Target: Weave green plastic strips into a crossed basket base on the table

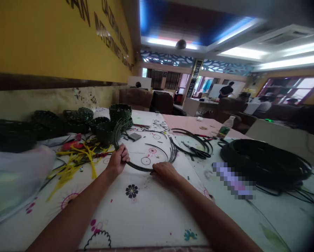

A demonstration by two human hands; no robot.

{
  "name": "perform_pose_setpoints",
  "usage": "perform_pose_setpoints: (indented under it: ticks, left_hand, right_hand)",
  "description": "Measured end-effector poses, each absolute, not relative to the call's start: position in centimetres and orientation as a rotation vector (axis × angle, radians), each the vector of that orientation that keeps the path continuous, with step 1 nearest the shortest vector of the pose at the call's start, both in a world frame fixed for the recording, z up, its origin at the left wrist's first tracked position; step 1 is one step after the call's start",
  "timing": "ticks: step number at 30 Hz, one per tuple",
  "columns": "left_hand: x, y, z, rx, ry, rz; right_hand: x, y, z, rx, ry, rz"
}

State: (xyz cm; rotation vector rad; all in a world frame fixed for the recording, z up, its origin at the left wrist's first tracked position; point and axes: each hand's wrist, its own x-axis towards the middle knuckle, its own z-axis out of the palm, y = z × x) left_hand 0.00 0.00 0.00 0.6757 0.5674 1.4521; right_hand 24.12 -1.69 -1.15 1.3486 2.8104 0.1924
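Observation:
A loop of several thin dark green strips point(139, 168) is held above the patterned tablecloth in front of me. My left hand point(119, 158) wraps round the loop's left side, fingers closed. On the loop's near right side, my right hand point(164, 170) grips the strips with its fingers closed. The far ends of the strips fan out loosely. Beyond my left hand stand dark green woven baskets point(120, 112). A pair of black-handled scissors point(199, 152) lies to the right of the loop, against another coil of dark strips point(184, 132).
A large dark coil point(264, 161) sits at the right. Yellow strips point(92, 157) and a clear plastic bag point(17, 182) are on the left. A bottle point(226, 127) stands at the back right, and a small grey block point(134, 137) lies beyond the loop. A person point(226, 90) stands far off.

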Motion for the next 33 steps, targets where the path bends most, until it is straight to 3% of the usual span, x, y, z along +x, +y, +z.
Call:
perform_pose_setpoints:
  ticks: [11,33]
  left_hand:
    - [0.1,0.3,-1.5,0.793,0.593,1.414]
    - [0.7,0.4,-2.5,0.94,0.627,1.336]
  right_hand:
    - [24.6,-2.5,-0.7,1.424,2.813,0.388]
    - [24.8,-1.2,-1.4,1.353,2.861,0.38]
